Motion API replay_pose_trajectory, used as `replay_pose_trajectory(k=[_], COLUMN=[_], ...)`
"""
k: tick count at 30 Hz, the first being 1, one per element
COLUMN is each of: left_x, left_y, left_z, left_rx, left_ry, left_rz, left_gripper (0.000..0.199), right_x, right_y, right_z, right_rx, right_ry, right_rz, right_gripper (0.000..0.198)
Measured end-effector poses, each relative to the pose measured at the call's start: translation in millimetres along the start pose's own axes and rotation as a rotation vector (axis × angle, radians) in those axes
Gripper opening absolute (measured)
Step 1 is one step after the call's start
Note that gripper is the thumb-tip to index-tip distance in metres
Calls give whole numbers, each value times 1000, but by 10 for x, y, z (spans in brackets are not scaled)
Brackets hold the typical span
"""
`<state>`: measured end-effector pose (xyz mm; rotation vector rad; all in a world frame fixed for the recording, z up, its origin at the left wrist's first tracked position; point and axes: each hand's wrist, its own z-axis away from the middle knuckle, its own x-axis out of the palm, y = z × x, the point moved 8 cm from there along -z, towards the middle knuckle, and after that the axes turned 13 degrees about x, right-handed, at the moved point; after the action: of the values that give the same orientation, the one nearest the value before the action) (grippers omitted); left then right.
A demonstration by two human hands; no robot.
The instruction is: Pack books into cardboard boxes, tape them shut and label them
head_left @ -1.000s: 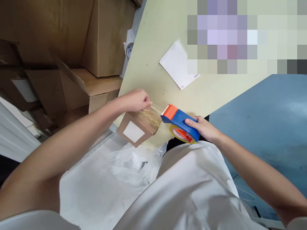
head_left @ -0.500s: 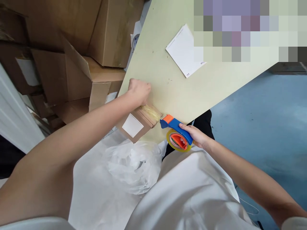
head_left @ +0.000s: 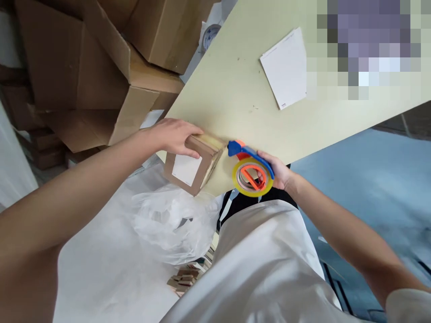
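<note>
A small brown cardboard box (head_left: 209, 147) with a white label (head_left: 188, 172) sits at the near edge of the table. My left hand (head_left: 177, 136) grips it from the left, thumb over the labelled side and fingers across the top; the fingertips are partly hidden. Tape runs along the box's top edge. In my right hand (head_left: 279, 172) is a blue and orange tape dispenser (head_left: 257, 160), its handle in my grasp. The dispenser carries a roll of yellowish clear tape (head_left: 237, 181). Its blue front end is close to the right side of the box, apparently apart from it.
Open cardboard cartons (head_left: 111, 89) crowd the left side. White sheets (head_left: 286, 67) lie on the pale table (head_left: 232, 98), and a tape roll (head_left: 210, 37) is by its far-left edge. Crumpled white plastic (head_left: 161, 220) hangs below. A blurred-out patch covers the upper right.
My left hand has opened from a fist at the box's far end and now grips its left side. The box has turned a little. The dispenser has tilted, showing more of its roll.
</note>
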<state>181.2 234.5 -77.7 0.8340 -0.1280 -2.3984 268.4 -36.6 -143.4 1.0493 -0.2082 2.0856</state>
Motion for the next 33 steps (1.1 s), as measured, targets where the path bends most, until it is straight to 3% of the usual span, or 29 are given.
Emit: replay_pose_trajectory(k=[3,7,12,15,18,21,25,27,30,33], left_x=[-19,-124,-236,-179,-146,-151,-140,-120,-84,-67], left_y=[-202,-437,-79,163,215,205,202,210,220,219], left_z=[126,364,448,350,306,308,308,297,277,273], left_rx=[-34,-221,-212,-154,-177,-204,-229,-233,-232,-236], left_ry=[-27,191,546,588,611,609,579,567,545,548], left_rz=[65,162,94,96,113,100,76,63,45,24], left_gripper=[75,72,67,66,64,62,62,65,67,66], right_x=[249,632,884,916,928,960,940,913,801,539], right_y=[-596,-1321,-1879,-1921,-1895,-1794,-1638,-1608,-1530,-1324], right_z=[-107,-366,-569,-567,-438,-272,-138,-98,-14,188], right_rx=[-123,-177,-249,-274,-350,-353,-272,-276,-263,-251], right_ry=[7,-11,26,90,174,204,219,240,271,295], right_rz=[165,369,514,602,697,840,1002,1036,1064,1068], right_gripper=[41,46,43,39,45,59,91,96,93,94])
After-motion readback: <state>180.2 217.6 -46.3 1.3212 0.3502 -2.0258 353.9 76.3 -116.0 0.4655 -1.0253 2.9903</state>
